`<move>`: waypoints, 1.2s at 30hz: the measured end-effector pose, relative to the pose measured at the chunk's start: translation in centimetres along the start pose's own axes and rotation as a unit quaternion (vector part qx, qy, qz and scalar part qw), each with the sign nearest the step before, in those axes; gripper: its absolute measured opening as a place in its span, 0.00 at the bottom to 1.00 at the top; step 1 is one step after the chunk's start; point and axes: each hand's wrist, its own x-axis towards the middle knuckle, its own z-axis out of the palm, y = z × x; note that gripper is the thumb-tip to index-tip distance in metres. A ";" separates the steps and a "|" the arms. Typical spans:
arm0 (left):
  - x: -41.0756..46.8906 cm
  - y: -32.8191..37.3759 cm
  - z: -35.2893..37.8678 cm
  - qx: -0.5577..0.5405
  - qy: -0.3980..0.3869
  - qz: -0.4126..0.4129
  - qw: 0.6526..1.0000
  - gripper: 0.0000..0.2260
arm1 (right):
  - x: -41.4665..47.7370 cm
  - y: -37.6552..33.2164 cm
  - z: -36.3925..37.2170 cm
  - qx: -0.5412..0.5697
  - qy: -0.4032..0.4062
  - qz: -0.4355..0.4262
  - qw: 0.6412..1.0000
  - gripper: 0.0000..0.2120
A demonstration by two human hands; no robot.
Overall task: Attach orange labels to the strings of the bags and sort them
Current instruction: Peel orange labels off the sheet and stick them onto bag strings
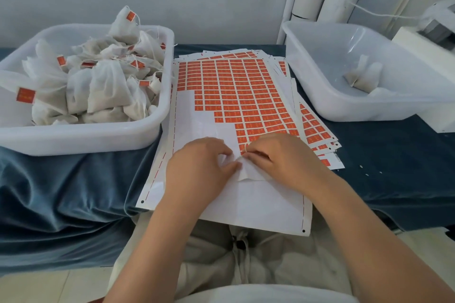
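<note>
A sheet of orange labels (236, 90) lies on the blue cloth in front of me, its near-left part bare white backing. A small white bag (248, 171) lies on the bare backing between my hands. My left hand (199, 164) holds the bag's left side with curled fingers. My right hand (278, 155) pinches something small at the bag's top, by the lowest orange labels; a thin string crosses its fingertips. The white tub (81, 135) on the left is heaped with bags that carry orange labels (25, 95).
A second white tub (317, 95) on the right holds one or two unlabelled bags (364, 76). More label sheets (317, 130) fan out under the top sheet. A white machine (433, 39) with string stands at far right. White pipes run up the wall behind.
</note>
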 end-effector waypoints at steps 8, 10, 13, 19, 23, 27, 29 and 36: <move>-0.1 0.2 0.1 0.001 0.018 -0.003 1.000 0.17 | 0.3 -0.2 0.4 -0.005 0.032 0.018 0.999 0.10; -0.1 0.3 0.1 0.003 0.014 -0.006 1.000 0.17 | 0.4 -0.3 0.1 0.039 0.052 0.064 0.996 0.10; 0.0 0.3 -0.1 -0.004 0.004 -0.013 1.000 0.17 | 0.3 -0.4 -1.0 0.117 0.105 0.161 0.974 0.07; -0.4 0.9 -0.6 -0.014 0.003 -0.003 1.000 0.21 | -1.6 -0.5 -3.8 0.399 0.166 0.333 0.838 0.07; -1.3 3.2 -1.3 -0.216 0.027 0.005 0.976 0.30 | -2.4 -2.3 -4.0 0.579 0.134 0.289 0.751 0.11; -2.2 5.2 -1.5 -0.477 -0.021 -0.017 0.879 0.12 | -2.0 -3.9 -3.7 0.614 0.145 0.266 0.729 0.08; -2.5 5.7 -1.7 -0.534 -0.010 -0.029 0.845 0.05 | -2.0 -4.5 -3.7 0.634 0.148 0.257 0.714 0.10; -2.6 5.8 -1.5 -0.655 -0.013 -0.107 0.748 0.08 | -2.0 -5.5 -3.6 0.667 0.162 0.279 0.672 0.07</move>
